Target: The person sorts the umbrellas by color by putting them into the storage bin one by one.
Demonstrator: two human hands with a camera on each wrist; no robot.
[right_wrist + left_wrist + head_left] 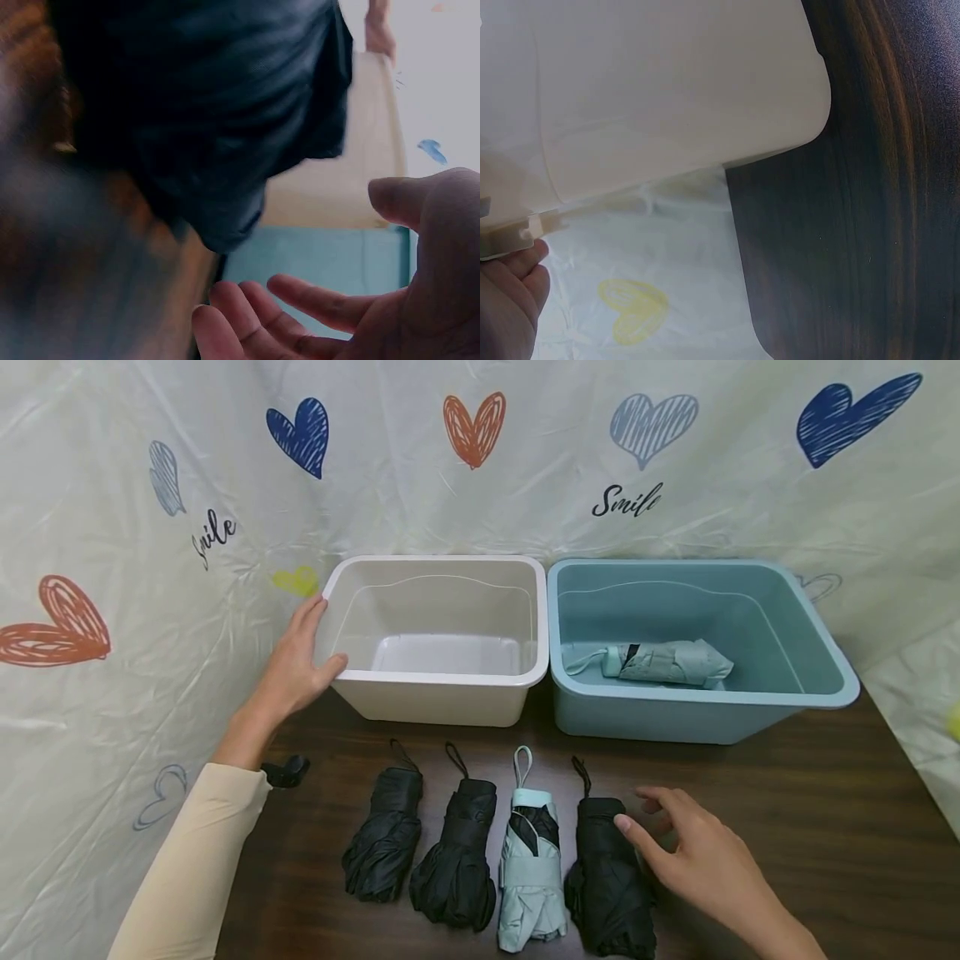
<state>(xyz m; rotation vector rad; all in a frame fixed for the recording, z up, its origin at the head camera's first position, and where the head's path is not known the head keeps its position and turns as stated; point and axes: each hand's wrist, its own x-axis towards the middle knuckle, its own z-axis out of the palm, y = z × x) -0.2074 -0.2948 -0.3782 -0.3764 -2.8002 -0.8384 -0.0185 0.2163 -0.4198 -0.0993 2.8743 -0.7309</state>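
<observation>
My left hand (296, 664) rests at the left edge of the cream plastic bin (442, 700), fingers stretched along the rim and thumb over its front corner. In the left wrist view its fingertips (532, 259) touch the rim's edge. My right hand (697, 856) hovers with spread, slightly bent fingers beside the rightmost folded black umbrella (611, 877), the thumb overlapping its upper right side. In a row to its left lie a folded pale mint umbrella (531, 868) and two more black ones, a middle black umbrella (459, 860) and a leftmost black umbrella (384, 835).
Touching the cream bin's right side, a blue bin (637, 714) holds another mint umbrella (667, 662). Both bins stand at the back of the dark wooden table (810, 793), against a white cloth (405, 518) printed with hearts. A small black object (287, 772) is at my left wrist.
</observation>
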